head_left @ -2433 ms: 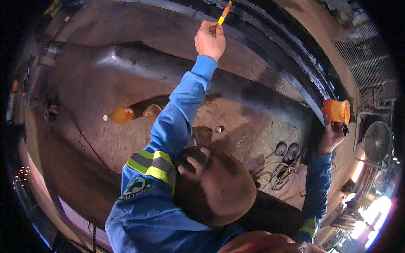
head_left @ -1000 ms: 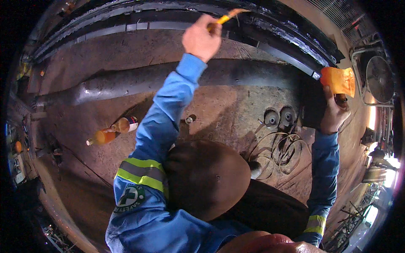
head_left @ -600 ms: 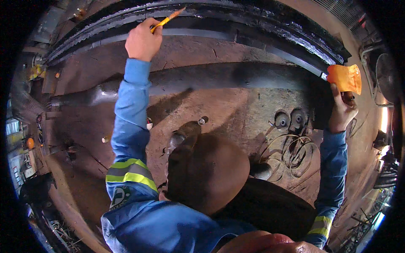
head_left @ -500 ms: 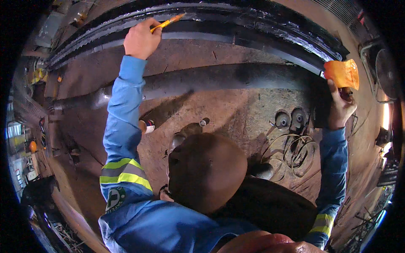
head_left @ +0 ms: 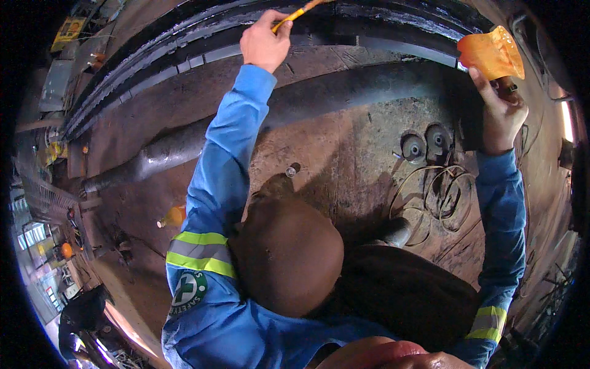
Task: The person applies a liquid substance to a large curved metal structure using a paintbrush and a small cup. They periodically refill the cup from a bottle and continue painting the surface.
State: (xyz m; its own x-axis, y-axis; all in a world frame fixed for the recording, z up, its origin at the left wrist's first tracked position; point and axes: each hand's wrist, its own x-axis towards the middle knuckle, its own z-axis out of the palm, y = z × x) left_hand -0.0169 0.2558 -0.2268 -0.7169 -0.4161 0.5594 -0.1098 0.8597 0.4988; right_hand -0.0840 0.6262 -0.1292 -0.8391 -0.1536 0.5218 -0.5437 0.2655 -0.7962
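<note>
My left hand [head_left: 265, 44] is closed around the yellow handle of a paintbrush [head_left: 297, 16]. The brush reaches up and right over a long black steel beam [head_left: 393, 27]; its tip is at the picture's upper edge, so contact with the steel is unclear. On the right, my right hand [head_left: 503, 114] grips an orange, cut-open plastic container [head_left: 488, 54] from below, thumb against its side. The container is held near the right end of the beam. What is inside it cannot be made out.
A dark pipe [head_left: 344, 92] lies across the floor below the beam. Two round discs [head_left: 424, 144] and a coiled cable [head_left: 445, 197] lie on the right. An orange bottle [head_left: 174, 216] is beside my left sleeve. A small clear cup [head_left: 291, 172] sits near my knee [head_left: 292, 258].
My left hand has moved right along the beam with the paintbrush. The container in my right hand appears higher. The view has shifted, and the orange bottle now shows beside my left sleeve.
</note>
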